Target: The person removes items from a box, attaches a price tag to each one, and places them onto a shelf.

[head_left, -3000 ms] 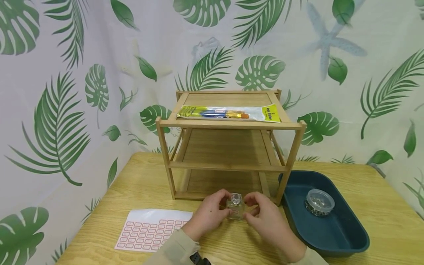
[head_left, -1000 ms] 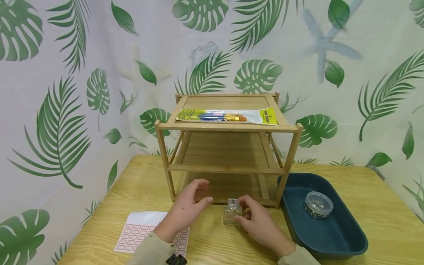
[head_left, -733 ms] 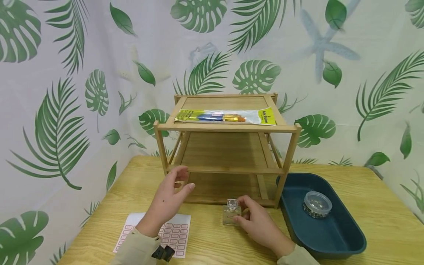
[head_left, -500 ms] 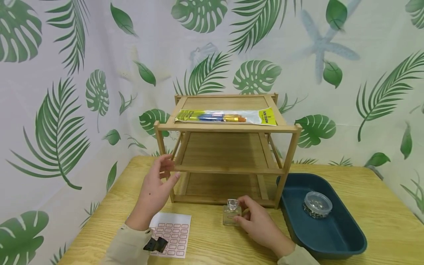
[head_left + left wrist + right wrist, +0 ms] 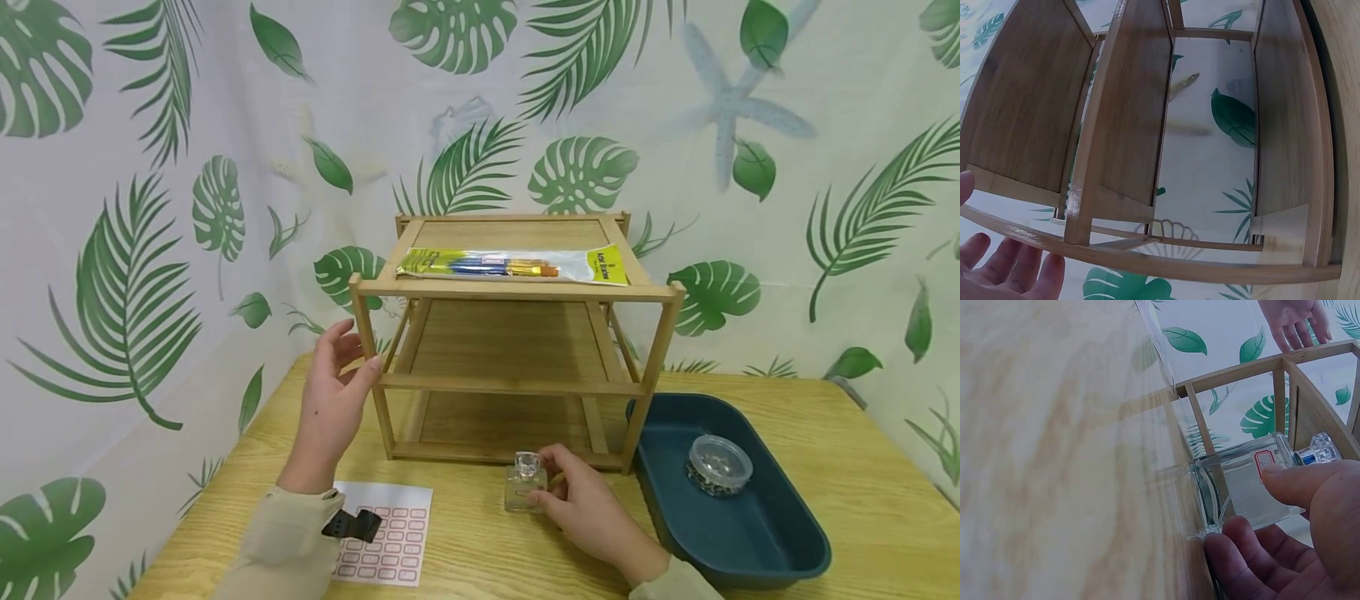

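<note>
The right hand pinches a small clear glass bottle that stands on the table in front of the rack. In the right wrist view the thumb lies by a red-bordered label on the bottle. The left hand is raised at the rack's left front post, fingers relaxed and apart from the thumb; in the left wrist view the fingertips of this hand are by the wooden rail. Whether they touch the wood I cannot tell. A sheet of red-bordered labels lies partly under the left forearm.
The three-level wooden rack stands at mid-table, with a packet of paintbrushes on its top. To the right, a dark teal tray holds a round clear-lidded container. A leaf-patterned curtain hangs behind.
The left hand has left the bottle and moved left and up to the rack's left post, crossing over the label sheet. The right hand stays on the bottle.
</note>
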`<action>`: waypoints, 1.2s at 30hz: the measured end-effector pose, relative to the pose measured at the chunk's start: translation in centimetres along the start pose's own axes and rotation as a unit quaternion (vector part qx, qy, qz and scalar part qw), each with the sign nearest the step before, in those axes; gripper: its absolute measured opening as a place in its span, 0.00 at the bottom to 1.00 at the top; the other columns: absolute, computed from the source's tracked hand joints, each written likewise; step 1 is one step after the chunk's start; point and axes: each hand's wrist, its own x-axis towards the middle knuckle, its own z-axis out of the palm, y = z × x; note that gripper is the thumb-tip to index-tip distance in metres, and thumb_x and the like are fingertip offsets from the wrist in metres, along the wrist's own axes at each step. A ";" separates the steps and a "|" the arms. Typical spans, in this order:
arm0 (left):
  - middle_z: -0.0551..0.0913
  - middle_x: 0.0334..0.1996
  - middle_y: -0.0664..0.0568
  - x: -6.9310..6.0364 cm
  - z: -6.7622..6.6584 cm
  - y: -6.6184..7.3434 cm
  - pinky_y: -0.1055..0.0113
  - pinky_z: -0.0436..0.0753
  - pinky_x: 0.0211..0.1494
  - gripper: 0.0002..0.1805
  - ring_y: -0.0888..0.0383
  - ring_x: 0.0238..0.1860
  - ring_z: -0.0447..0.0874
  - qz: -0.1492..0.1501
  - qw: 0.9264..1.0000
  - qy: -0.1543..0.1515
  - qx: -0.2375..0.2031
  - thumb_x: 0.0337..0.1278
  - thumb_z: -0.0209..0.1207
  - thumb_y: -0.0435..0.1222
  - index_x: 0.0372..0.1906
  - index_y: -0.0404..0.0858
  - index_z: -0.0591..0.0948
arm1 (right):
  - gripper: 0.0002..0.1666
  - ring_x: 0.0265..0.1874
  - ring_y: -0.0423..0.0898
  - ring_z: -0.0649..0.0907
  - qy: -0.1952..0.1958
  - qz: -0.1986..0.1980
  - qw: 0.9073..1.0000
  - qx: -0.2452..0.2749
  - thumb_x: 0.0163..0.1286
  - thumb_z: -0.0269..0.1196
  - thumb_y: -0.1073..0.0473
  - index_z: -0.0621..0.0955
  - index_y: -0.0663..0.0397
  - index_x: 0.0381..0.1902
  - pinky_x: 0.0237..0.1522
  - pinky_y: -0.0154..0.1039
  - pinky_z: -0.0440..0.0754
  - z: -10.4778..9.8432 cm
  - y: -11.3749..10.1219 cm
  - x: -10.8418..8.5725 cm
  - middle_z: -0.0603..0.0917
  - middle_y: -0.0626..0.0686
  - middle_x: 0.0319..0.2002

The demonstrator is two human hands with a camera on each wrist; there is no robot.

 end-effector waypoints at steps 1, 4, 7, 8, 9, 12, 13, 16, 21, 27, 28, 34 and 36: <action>0.71 0.64 0.46 0.1 0.1 -0.1 0.49 0.70 0.68 0.33 0.52 0.66 0.69 -0.003 1.000 -0.002 -0.006 0.72 0.59 0.37 0.76 0.44 0.60 | 0.21 0.30 0.47 0.81 -0.001 0.000 1.000 -0.001 0.70 0.69 0.54 0.75 0.49 0.56 0.27 0.42 0.81 0.0 0.0 0.0 0.77 0.56 0.52; 0.73 0.62 0.45 0.4 0.4 -0.5 0.47 0.69 0.68 0.31 0.51 0.65 0.70 -0.012 1.000 -0.006 -0.024 0.73 0.58 0.37 0.75 0.43 0.62 | 0.21 0.30 0.47 0.81 -0.001 -0.001 1.000 -0.001 0.70 0.69 0.54 0.75 0.49 0.57 0.27 0.42 0.81 0.0 0.0 0.0 0.77 0.56 0.52; 0.75 0.60 0.45 0.6 0.5 -0.9 0.46 0.70 0.67 0.28 0.52 0.64 0.72 -0.018 0.999 -0.006 -0.027 0.74 0.57 0.39 0.74 0.43 0.65 | 0.21 0.31 0.47 0.81 -0.003 0.000 1.000 0.002 0.70 0.69 0.54 0.75 0.49 0.57 0.26 0.42 0.81 0.0 0.0 0.0 0.77 0.57 0.53; 0.75 0.60 0.44 0.6 0.5 -1.0 0.46 0.71 0.67 0.27 0.52 0.64 0.73 -0.021 0.999 -0.005 -0.026 0.75 0.57 0.39 0.73 0.42 0.66 | 0.21 0.31 0.48 0.81 -0.004 0.000 1.000 0.003 0.70 0.69 0.54 0.75 0.49 0.57 0.26 0.42 0.81 0.0 -0.1 0.0 0.77 0.57 0.53; 0.75 0.60 0.43 0.6 0.5 -1.2 0.46 0.71 0.66 0.26 0.52 0.63 0.73 -0.023 0.999 -0.003 -0.026 0.75 0.57 0.39 0.72 0.42 0.67 | 0.21 0.31 0.48 0.81 -0.005 0.002 1.000 0.005 0.70 0.69 0.54 0.76 0.49 0.57 0.26 0.42 0.81 0.1 -0.1 0.0 0.77 0.57 0.53; 0.76 0.60 0.43 0.5 0.5 -1.5 0.47 0.73 0.64 0.24 0.52 0.61 0.75 -0.030 0.999 0.004 -0.021 0.76 0.56 0.40 0.71 0.41 0.69 | 0.21 0.32 0.47 0.82 -0.007 0.000 1.000 0.008 0.69 0.69 0.54 0.76 0.48 0.56 0.25 0.42 0.81 0.1 -0.3 0.0 0.77 0.57 0.53; 0.76 0.60 0.42 0.6 0.5 -1.7 0.47 0.74 0.64 0.24 0.52 0.61 0.75 -0.033 0.999 0.006 -0.021 0.76 0.55 0.39 0.71 0.40 0.69 | 0.21 0.32 0.47 0.83 -0.007 -0.003 1.000 0.009 0.69 0.70 0.54 0.76 0.49 0.56 0.25 0.42 0.81 0.1 -0.3 0.0 0.78 0.57 0.53; 0.77 0.58 0.42 0.6 0.6 -1.8 0.49 0.75 0.64 0.22 0.51 0.59 0.77 -0.036 0.999 0.012 -0.017 0.77 0.53 0.38 0.69 0.39 0.71 | 0.20 0.33 0.46 0.84 -0.001 -0.017 1.000 0.002 0.68 0.70 0.55 0.77 0.50 0.54 0.26 0.41 0.82 0.1 -0.5 -0.1 0.80 0.56 0.50; 0.79 0.56 0.45 0.8 0.7 -2.2 0.50 0.75 0.63 0.19 0.52 0.57 0.78 -0.040 0.999 0.018 -0.008 0.78 0.53 0.38 0.68 0.41 0.73 | 0.19 0.34 0.44 0.84 0.005 -0.026 0.999 -0.020 0.67 0.71 0.57 0.78 0.50 0.54 0.28 0.39 0.83 -0.1 -0.9 -0.4 0.81 0.53 0.47; 0.79 0.56 0.47 0.8 0.6 -2.3 0.50 0.76 0.63 0.20 0.53 0.57 0.78 -0.040 0.999 0.022 -0.004 0.77 0.54 0.38 0.68 0.42 0.73 | 0.21 0.32 0.42 0.83 0.012 -0.038 0.999 -0.034 0.68 0.70 0.54 0.78 0.50 0.56 0.31 0.38 0.82 -0.5 -2.3 -0.6 0.82 0.52 0.47; 0.79 0.56 0.47 0.8 0.6 -2.3 0.50 0.76 0.63 0.20 0.53 0.57 0.78 -0.039 0.999 0.022 -0.005 0.77 0.54 0.38 0.68 0.42 0.73 | 0.21 0.32 0.42 0.83 0.018 -0.040 0.998 -0.036 0.68 0.70 0.53 0.79 0.50 0.56 0.31 0.38 0.83 -0.6 -2.7 -0.7 0.83 0.52 0.47; 0.79 0.57 0.48 0.7 0.6 -2.5 0.50 0.75 0.64 0.20 0.53 0.58 0.77 -0.038 0.999 0.019 -0.004 0.77 0.54 0.40 0.68 0.42 0.73 | 0.21 0.35 0.38 0.84 0.070 -0.075 0.992 -0.071 0.66 0.72 0.51 0.80 0.48 0.54 0.36 0.37 0.83 -1.2 -4.9 -0.8 0.84 0.47 0.44; 0.78 0.57 0.49 0.7 0.6 -2.5 0.50 0.75 0.65 0.20 0.53 0.59 0.77 -0.039 0.999 0.018 -0.002 0.77 0.54 0.41 0.68 0.43 0.73 | 0.21 0.34 0.37 0.84 0.083 -0.088 0.989 -0.083 0.65 0.72 0.52 0.81 0.47 0.54 0.37 0.37 0.83 -1.4 -5.6 -0.6 0.84 0.46 0.43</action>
